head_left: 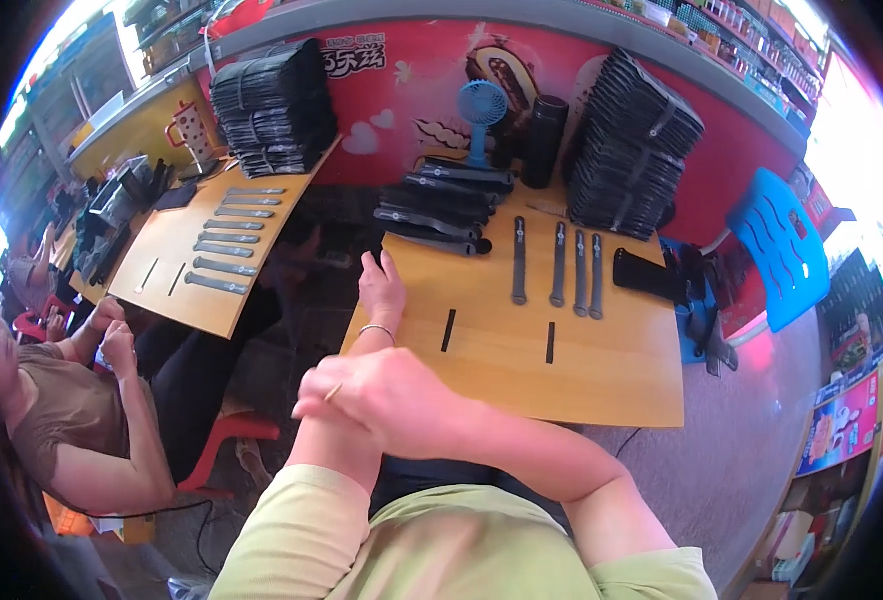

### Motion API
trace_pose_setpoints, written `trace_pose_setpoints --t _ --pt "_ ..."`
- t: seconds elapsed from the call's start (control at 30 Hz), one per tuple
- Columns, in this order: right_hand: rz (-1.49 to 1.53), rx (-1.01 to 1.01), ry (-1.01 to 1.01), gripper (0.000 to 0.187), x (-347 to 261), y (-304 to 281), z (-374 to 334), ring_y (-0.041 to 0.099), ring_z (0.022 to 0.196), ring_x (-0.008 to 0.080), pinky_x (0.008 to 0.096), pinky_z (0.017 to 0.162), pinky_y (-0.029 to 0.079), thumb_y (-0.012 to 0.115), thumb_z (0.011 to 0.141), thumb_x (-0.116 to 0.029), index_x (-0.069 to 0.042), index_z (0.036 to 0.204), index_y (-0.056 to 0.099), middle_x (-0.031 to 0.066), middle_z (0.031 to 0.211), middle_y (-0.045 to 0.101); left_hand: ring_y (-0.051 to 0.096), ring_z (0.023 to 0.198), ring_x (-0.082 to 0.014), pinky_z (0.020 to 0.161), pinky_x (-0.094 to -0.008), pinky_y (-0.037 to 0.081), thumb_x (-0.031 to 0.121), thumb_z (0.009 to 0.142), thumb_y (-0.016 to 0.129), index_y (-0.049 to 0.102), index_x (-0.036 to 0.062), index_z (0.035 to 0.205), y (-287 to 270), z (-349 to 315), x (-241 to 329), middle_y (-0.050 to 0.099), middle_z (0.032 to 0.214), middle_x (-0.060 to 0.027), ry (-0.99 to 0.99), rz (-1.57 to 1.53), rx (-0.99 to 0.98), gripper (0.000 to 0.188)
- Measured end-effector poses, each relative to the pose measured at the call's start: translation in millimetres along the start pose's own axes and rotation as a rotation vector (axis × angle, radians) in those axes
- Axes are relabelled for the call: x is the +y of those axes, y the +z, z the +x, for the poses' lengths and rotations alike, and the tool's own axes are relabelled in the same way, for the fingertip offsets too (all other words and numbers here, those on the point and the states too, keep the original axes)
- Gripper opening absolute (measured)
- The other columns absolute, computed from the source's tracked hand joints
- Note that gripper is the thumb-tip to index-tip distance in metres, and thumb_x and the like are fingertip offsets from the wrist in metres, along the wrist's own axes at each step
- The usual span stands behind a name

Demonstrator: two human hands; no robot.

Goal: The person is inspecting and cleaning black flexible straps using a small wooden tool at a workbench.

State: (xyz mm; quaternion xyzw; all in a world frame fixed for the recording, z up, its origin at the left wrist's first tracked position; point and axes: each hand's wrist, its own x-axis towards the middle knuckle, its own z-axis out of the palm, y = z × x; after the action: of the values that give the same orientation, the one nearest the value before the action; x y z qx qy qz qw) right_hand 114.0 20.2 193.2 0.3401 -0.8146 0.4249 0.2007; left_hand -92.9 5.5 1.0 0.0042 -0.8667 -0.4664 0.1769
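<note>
My left hand [382, 287] is stretched forward at the table's left edge, fingers extended and holding nothing. A bangle circles that wrist. Across my body comes my right arm, and my right hand [377, 395] wraps round my left forearm [334, 450]; a ring shows on one finger. Ahead of my left hand lies a pile of black straps [437, 205] with round ends. Several single dark straps [520, 262] are laid side by side on the wooden table [612, 385]. Two short black strips [449, 330] lie flat nearer to me.
A tall bundled stack of black packs [634, 145] stands at the back right, beside a black bottle [545, 140] and a blue fan [482, 115]. A black flat case [648, 275] lies rightward. Left, another person [92, 420] sits at a similar table [207, 305]. A blue chair [780, 250] stands right.
</note>
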Motion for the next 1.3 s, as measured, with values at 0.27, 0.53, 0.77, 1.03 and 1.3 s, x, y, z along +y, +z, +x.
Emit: trace_pose_setpoints --t 0.27,0.53,0.77,1.03,1.3 --pt "0.004 0.054 0.016 0.014 31 7 -1 0.062 0.071 0.0284 0.0355 0.062 0.05 0.057 0.088 -0.018 -0.005 0.084 0.062 0.0083 0.076 0.062 0.057 0.092 -0.0477 0.078 -0.0526 0.045 0.042 0.095 0.038 0.045 -0.0015 0.118 2 3 -5 0.06 0.096 -0.0315 0.038 -0.015 0.059 0.05" --pt "-0.152 0.447 0.176 0.018 59 -54 -63 0.059 0.064 0.0217 0.0301 0.057 0.045 0.054 0.092 -0.017 -0.004 0.083 0.062 0.0056 0.067 0.058 0.053 0.052 -0.0183 0.046 -0.0306 0.043 0.033 0.095 0.044 0.053 0.0036 0.101 3 10 -18 0.055 0.065 -0.008 -0.135 -0.692 -0.136 0.031" --pt "0.059 0.458 0.634 0.027 68 -83 -138 0.056 0.065 0.0234 0.0314 0.06 0.044 0.052 0.094 -0.022 -0.002 0.078 0.057 0.0085 0.076 0.055 0.044 0.056 -0.0096 0.051 -0.0244 0.038 0.034 0.098 0.043 0.048 0.0133 0.117 -50 -13 8 0.044 0.07 0.0003 -0.487 -1.392 -0.314 0.029" --pt "-0.248 0.246 0.424 0.049 71 -43 -137 0.06 0.074 0.0166 0.0281 0.059 0.049 0.08 0.067 -0.028 -0.019 0.113 0.065 0.0019 0.095 0.057 0.048 0.086 -0.0166 0.081 -0.0308 0.044 0.04 0.098 0.039 0.037 0.0154 0.134 -80 -131 75 0.047 0.091 -0.0054 -0.761 -1.685 -0.849 0.044" --pt "-0.341 0.374 0.296 0.032 91 -48 -151 0.064 0.069 0.0167 0.027 0.058 0.053 0.079 0.066 -0.009 -0.008 0.096 0.07 0.0032 0.085 0.063 0.051 0.108 -0.0211 0.09 -0.0362 0.046 0.028 0.097 0.046 0.021 0.0129 0.146 -78 -146 79 0.051 0.114 -0.0088 -0.607 -1.471 -1.093 0.057"
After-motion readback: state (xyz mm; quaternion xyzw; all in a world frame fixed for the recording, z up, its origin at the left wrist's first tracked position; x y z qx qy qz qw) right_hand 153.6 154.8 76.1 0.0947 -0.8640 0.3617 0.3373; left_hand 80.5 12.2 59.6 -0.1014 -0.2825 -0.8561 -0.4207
